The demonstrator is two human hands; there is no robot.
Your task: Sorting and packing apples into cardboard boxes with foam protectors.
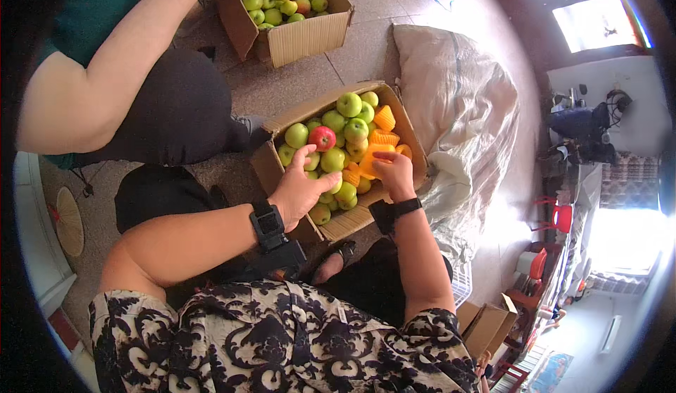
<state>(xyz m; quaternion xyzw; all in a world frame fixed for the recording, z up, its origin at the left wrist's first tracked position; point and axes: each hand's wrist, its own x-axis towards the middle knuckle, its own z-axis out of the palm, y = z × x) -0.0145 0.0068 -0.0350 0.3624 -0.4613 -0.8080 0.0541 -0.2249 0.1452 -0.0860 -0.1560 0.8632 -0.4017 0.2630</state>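
A cardboard box (346,225) of green apples stands on the floor before me. My left hand (302,186) is over its near left part, fingers apart, with the thumb at a green apple (332,159) and the index finger just below a red apple (322,138). It does not appear to grip either one. At the box's right side my right hand (395,174) pinches an orange foam fruit net (376,159) between thumb and fingers. More orange foam nets (385,118) lie among the apples around it. Both wrists wear black straps with devices.
A second cardboard box (309,41) of apples stands beyond. Beside the near box, a large white woven sack (449,92) lies on the floor. Another person (132,60) sits close on the left. A straw hat (70,221) is at far left, and an open carton (488,324) at lower right.
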